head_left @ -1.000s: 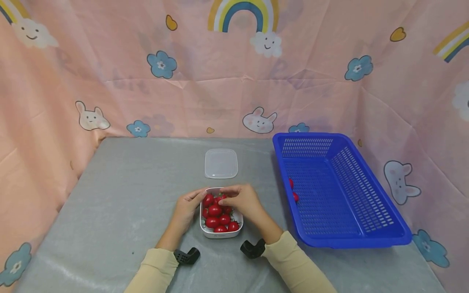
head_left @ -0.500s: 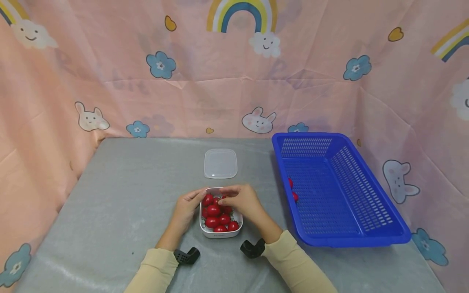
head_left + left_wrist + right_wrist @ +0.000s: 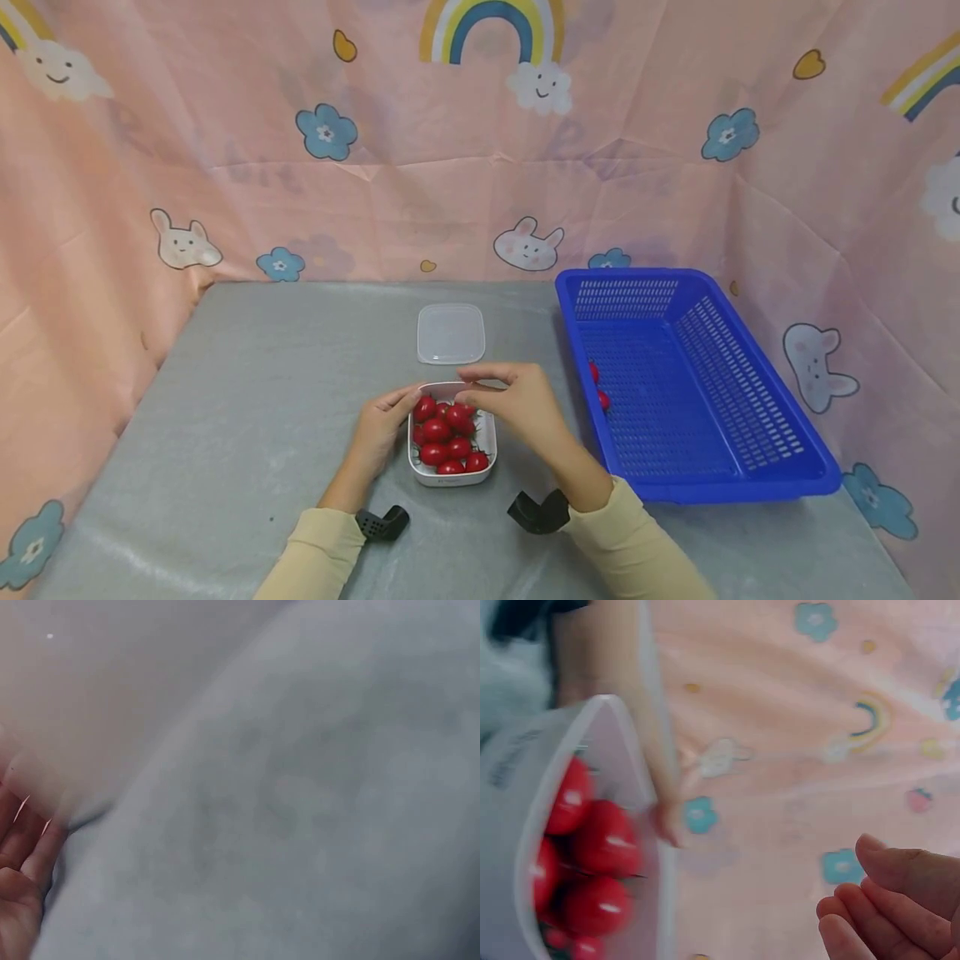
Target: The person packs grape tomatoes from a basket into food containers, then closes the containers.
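Observation:
A small white box (image 3: 453,480) of cherry tomatoes (image 3: 437,430) with green stems stands at the table's middle. My left hand (image 3: 380,425) holds the box at its far left corner, thumb by the rim. In the left wrist view only part of that left hand (image 3: 22,877) shows at the left edge. Above the box's far right corner hovers my right hand (image 3: 528,408), thumb and fingers apart. In the right wrist view this right hand (image 3: 900,904) has nothing between its fingers, away from the tomatoes (image 3: 604,838).
A clear flat lid (image 3: 451,333) lies behind the box. To the right stands a large blue slotted basket (image 3: 712,493), with red tomatoes (image 3: 603,400) partly visible along its left wall. A pink printed cloth (image 3: 420,200) hangs behind the grey table (image 3: 285,358).
My right hand has risen out of the box and moved right and away from the tomatoes, its fingers now apart. The left hand has stayed at the box.

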A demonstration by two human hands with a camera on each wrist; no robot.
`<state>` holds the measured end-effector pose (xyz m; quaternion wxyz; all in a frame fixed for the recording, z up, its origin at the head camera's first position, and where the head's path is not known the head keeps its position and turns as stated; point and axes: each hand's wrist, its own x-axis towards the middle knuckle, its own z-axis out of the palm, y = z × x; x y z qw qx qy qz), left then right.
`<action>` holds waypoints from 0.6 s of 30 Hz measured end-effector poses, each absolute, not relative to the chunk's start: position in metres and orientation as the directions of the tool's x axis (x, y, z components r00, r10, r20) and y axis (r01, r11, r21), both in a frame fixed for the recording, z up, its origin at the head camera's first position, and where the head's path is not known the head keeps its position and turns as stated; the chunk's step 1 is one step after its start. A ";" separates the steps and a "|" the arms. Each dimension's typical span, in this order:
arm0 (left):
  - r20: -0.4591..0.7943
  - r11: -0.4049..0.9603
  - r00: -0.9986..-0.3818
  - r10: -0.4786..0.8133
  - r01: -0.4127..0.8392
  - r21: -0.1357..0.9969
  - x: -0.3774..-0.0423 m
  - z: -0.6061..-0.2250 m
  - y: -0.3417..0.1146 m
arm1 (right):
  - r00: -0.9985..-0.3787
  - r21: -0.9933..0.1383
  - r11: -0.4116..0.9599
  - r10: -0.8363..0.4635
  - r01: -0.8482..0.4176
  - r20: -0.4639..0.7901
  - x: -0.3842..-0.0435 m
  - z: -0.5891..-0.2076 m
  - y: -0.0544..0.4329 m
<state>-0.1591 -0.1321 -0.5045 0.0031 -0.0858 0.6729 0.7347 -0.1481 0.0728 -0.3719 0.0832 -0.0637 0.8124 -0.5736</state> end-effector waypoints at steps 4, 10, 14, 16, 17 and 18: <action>-0.130 -0.099 -0.985 -0.114 -0.119 0.988 -0.160 -0.505 -0.132 | -0.979 -0.937 0.349 -0.196 -0.024 -0.048 -0.152 -0.352 0.088; -0.134 -0.095 -0.985 -0.110 -0.124 0.988 -0.160 -0.505 -0.132 | -0.992 -0.894 0.445 -0.126 -0.051 -0.006 -0.168 -0.335 0.123; -0.137 -0.107 -0.985 -0.108 -0.126 0.986 -0.160 -0.505 -0.132 | -0.998 -0.872 0.487 -0.067 -0.040 0.009 -0.177 -0.326 0.148; -0.136 -0.109 -0.985 -0.109 -0.124 0.986 -0.160 -0.505 -0.132 | -0.999 -0.866 0.499 -0.049 -0.031 0.007 -0.182 -0.323 0.160; -0.135 -0.107 -0.985 -0.109 -0.123 0.987 -0.160 -0.505 -0.132 | -0.999 -0.864 0.503 -0.042 -0.023 0.002 -0.184 -0.322 0.166; -0.134 -0.103 -0.985 -0.109 -0.122 0.987 -0.160 -0.506 -0.133 | -0.999 -0.861 0.509 -0.036 -0.018 -0.001 -0.186 -0.321 0.172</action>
